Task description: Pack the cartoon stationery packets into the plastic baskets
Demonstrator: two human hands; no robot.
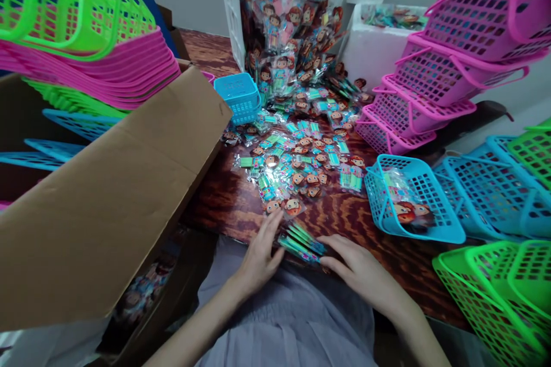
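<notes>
While both hands meet at the near tabletop edge, L hand lies flat, grip open, fingers on the left end of a small stack of teal toy packets. R hand curls at its right end; grip closed or not, can't tell. Just beyond: loose doll-head packets. Right: blue basket w/ packets inside. Left: cardboard box flap. Far: pink baskets, white crate.
</notes>
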